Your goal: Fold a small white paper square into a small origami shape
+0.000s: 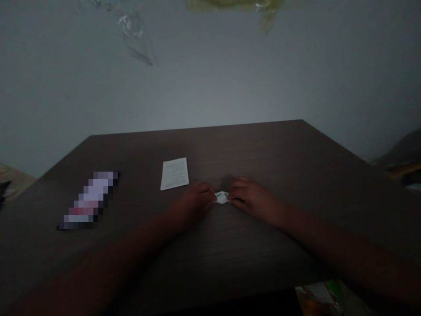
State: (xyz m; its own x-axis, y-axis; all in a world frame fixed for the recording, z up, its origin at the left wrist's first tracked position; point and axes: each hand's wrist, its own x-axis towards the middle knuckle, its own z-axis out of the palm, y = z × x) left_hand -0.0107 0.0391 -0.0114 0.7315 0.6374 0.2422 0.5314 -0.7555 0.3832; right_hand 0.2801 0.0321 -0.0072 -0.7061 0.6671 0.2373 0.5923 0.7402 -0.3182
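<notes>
A small folded piece of white paper [222, 197] lies on the dark wooden table [263, 149] between my two hands. My left hand [198, 197] pinches its left end with curled fingers. My right hand [249, 196] grips its right end, fingers closed too. Both hands rest on the tabletop near the middle. Most of the paper is hidden by my fingertips.
A white printed sheet [174, 173] lies flat just behind my left hand. A long flat object, blurred out [89, 200], lies at the table's left. A pale wall stands behind the table. Colourful paper [324, 298] shows below the front edge at the right.
</notes>
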